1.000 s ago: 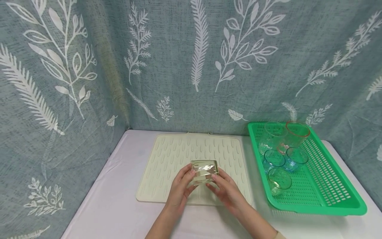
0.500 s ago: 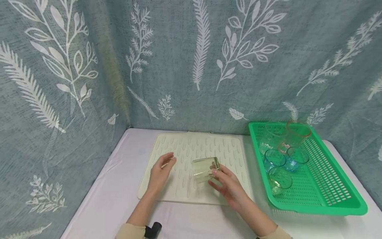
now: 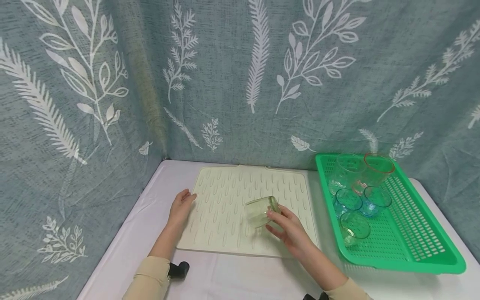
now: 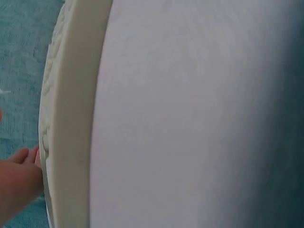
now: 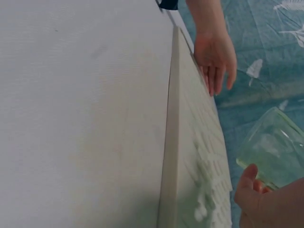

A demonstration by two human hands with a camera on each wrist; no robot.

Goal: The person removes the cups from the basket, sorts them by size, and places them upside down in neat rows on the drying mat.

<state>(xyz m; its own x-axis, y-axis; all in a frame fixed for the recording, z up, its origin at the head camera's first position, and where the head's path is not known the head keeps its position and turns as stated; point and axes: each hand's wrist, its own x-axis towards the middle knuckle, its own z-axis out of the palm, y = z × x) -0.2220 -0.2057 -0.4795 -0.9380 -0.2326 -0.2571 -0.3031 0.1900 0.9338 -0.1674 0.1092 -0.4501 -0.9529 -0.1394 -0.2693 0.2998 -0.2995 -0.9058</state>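
Note:
A pale green drinking glass [image 3: 258, 211] lies tipped nearly on its side above the ribbed cream drying mat [image 3: 221, 225]. My right hand [image 3: 290, 231] grips the glass by its thick base, and its mouth points left. In the right wrist view the same glass [image 5: 275, 147] shows see-through above my right thumb and fingers. My left hand [image 3: 181, 208] holds nothing, its fingers loose beside the mat's left edge. The left wrist view catches part of that hand [image 4: 19, 183] behind the mat's thick rim [image 4: 73, 123].
At the right stands a green plastic basket [image 3: 390, 246]. Inside are two small blue glasses [image 3: 346, 202], a green glass [image 3: 354, 231], a tall clear glass [image 3: 346, 171] and a tall red-rimmed glass [image 3: 378, 164]. A patterned curtain [image 3: 225, 83] hangs behind the white-covered table [image 3: 221, 275].
My left hand has let go of the glass and moved left to the mat's edge. My right hand keeps hold of the glass, which has tilted a little.

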